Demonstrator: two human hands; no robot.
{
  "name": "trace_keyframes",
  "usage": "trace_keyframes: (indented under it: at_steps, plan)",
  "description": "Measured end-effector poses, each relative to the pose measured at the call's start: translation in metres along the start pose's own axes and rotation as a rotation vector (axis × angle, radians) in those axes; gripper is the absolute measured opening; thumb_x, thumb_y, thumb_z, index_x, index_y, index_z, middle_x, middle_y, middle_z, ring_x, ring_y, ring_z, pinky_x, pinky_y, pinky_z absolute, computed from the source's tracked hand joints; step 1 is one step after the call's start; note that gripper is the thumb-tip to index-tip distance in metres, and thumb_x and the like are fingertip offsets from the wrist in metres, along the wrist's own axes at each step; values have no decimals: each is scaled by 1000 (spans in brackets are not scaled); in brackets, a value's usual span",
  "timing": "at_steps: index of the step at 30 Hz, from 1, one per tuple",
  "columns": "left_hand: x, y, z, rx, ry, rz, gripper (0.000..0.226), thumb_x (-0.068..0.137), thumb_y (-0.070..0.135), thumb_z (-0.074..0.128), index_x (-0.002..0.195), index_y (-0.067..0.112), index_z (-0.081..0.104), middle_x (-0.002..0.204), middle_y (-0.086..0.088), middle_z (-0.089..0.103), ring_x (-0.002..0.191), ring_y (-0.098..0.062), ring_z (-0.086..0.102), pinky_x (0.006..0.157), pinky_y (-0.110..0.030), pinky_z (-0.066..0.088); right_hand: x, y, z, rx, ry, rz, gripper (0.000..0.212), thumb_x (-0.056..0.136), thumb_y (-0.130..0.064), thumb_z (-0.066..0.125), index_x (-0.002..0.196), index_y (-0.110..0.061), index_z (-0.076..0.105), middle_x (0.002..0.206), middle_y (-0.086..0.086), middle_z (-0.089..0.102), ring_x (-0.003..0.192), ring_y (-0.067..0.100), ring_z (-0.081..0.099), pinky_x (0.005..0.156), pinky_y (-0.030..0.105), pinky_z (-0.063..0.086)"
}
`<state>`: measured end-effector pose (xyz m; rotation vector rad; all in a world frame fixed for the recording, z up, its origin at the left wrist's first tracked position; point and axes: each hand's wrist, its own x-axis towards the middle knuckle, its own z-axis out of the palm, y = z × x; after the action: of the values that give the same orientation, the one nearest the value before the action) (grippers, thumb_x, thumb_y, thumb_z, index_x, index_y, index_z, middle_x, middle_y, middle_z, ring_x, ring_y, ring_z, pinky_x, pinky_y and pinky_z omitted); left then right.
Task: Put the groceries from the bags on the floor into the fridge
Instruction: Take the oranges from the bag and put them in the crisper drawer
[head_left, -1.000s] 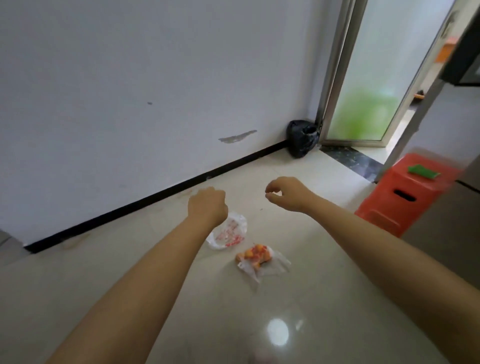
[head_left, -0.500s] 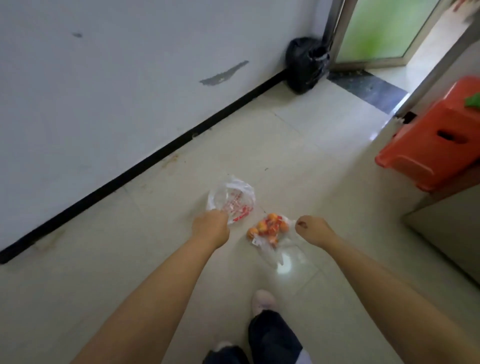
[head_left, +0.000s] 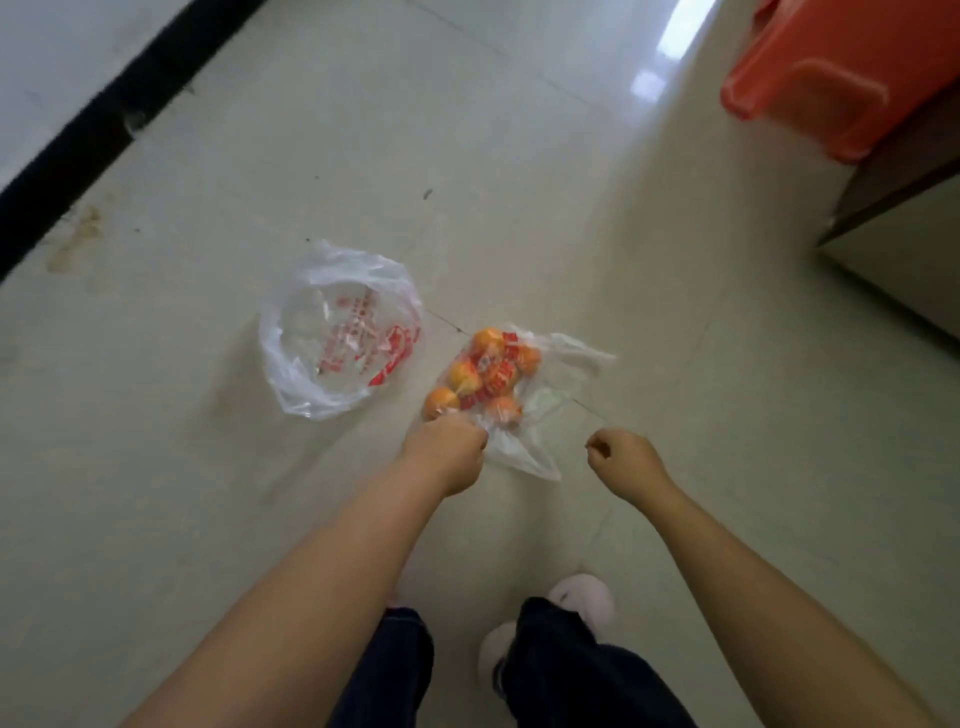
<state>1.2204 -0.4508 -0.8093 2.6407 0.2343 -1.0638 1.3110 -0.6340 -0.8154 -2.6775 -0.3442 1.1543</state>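
On the pale tiled floor (head_left: 675, 291), a clear plastic bag with red print (head_left: 340, 332) lies open at 10 o'clock. My left hand (head_left: 447, 452) grasps the clear plastic bag of oranges (head_left: 488, 379); my right hand (head_left: 623, 457), at 3 o'clock of it, is clenched and empty.

empty bag (head_left: 337, 332) | red print, illegible | fruit bag (head_left: 498, 379) | red print, illegible
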Motion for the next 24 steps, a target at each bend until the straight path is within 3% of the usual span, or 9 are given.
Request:
trace_keyframes:
  at_steps: [4,7,9,11,13,17,19,21,24]
  plan:
    - [106,-20,77,3,25,128,35,97,17,38,125,13,58,132,-8,56,121,-25,53,94,-32,44,85,44,68,-76,29,-75,27,89,-9,47,105,1,65,115,17,65,107,31,59,90,36,46]
    - [176,-30,113,2,471,384,37,84,24,41,81,9,75,84,-6,74,75,-22,72,54,-20,51,144,64,102,-174,41,-259,34,87,-9,50,120,-5,58,126,12,59,118,27,53,97,32,41]
    - [212,-34,135,30,614,597,37,76,26,43,64,10,74,67,-5,73,57,-21,70,45,-19,53,174,75,124,-272,102,-492,40,79,-7,58,119,-2,59,124,16,60,118,32,54,99,36,43]
    - [238,-37,150,84,645,787,33,76,25,48,68,11,77,72,-5,76,65,-21,74,55,-24,59,187,82,144,-414,118,-602,52,80,-13,59,131,-5,48,137,14,51,132,30,42,109,43,33]
    - [250,-43,149,149,599,858,34,77,28,48,71,13,79,72,-2,77,70,-21,75,61,-27,59,189,81,158,-498,22,-521,58,89,-19,50,143,-14,29,149,5,36,142,19,23,118,41,12]
    - [259,-67,149,267,602,766,42,75,33,45,43,13,64,40,-2,61,37,-20,58,41,-16,45,188,70,165,-708,-141,-521,32,92,-16,44,123,-16,52,122,8,62,123,22,50,118,41,7]
    - [260,-77,154,322,600,762,45,72,39,47,37,13,59,34,-2,57,33,-19,56,41,-15,45,188,70,175,-793,-277,-566,29,91,-9,42,115,-12,57,120,10,62,116,26,54,110,36,27]
    - [259,-83,160,396,520,786,41,64,49,64,39,16,63,38,3,61,38,-17,61,54,-20,54,184,65,181,-745,-283,-556,27,91,-6,39,110,-7,59,114,14,62,105,30,59,84,32,44]
    - [247,-82,165,438,457,784,36,42,53,84,52,21,69,52,5,66,51,-17,65,62,-22,55,189,62,177,-509,155,-737,27,76,-9,40,75,-4,66,74,14,68,64,28,65,49,23,45]
